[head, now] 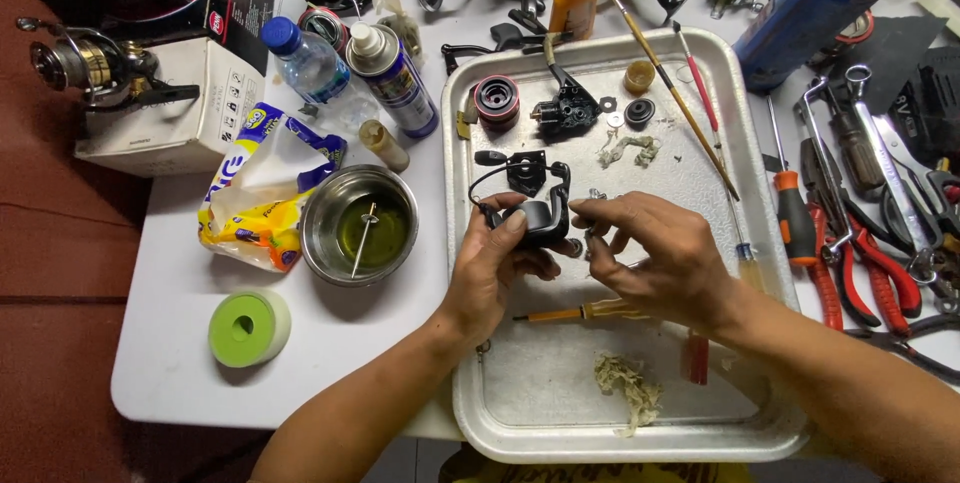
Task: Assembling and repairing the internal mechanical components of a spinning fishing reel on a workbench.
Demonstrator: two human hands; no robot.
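bare tray [540, 383] floor near the person, far end crowded with reel parts [565, 108], brushes [670, 83]

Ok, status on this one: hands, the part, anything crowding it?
Left hand gripping black reel body over metal tray. Right hand pinching a small part at its side. Thin yellow-handled tool lies under the hands.

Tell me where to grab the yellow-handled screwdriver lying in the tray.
Take the yellow-handled screwdriver by its handle, from above. It lies flat in the metal tray, tip pointing left, just below both hands. The handle's right end is tucked under the right hand, so approach mid-handle.
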